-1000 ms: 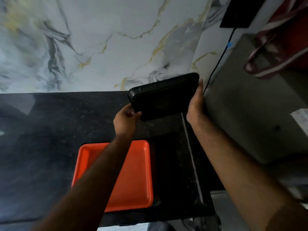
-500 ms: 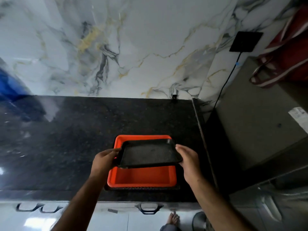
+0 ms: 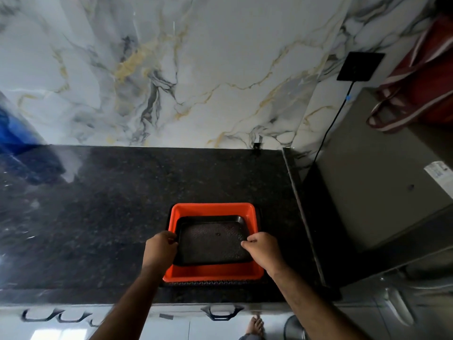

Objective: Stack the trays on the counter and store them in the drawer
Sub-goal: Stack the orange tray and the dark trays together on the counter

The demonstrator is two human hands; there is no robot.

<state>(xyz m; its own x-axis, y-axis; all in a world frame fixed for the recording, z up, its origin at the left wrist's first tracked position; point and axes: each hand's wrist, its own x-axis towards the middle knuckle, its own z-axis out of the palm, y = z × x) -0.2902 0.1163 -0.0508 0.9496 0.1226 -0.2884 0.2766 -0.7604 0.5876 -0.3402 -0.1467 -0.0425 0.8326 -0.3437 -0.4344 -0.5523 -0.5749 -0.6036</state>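
Observation:
An orange tray (image 3: 215, 272) sits near the front edge of the black granite counter (image 3: 98, 217). A smaller black tray (image 3: 212, 242) with a textured bottom lies inside it. My left hand (image 3: 160, 249) grips the black tray's left rim and my right hand (image 3: 262, 250) grips its right rim. A dark textured edge (image 3: 210, 282), perhaps another tray or a mat, shows under the orange tray's front. Below the counter, a white drawer front carries a black handle (image 3: 221, 311).
A marble wall (image 3: 196, 69) backs the counter. A grey appliance (image 3: 380, 180) stands to the right, with a black cable (image 3: 331, 123) running to a wall socket and a red bag (image 3: 421, 77) on top. More handles (image 3: 56, 316) show lower left. A bare foot (image 3: 255, 325) is below.
Both hands carried the black tray from up near the wall down toward me and lowered it into the orange tray. The camera view tilted down, showing the drawer fronts.

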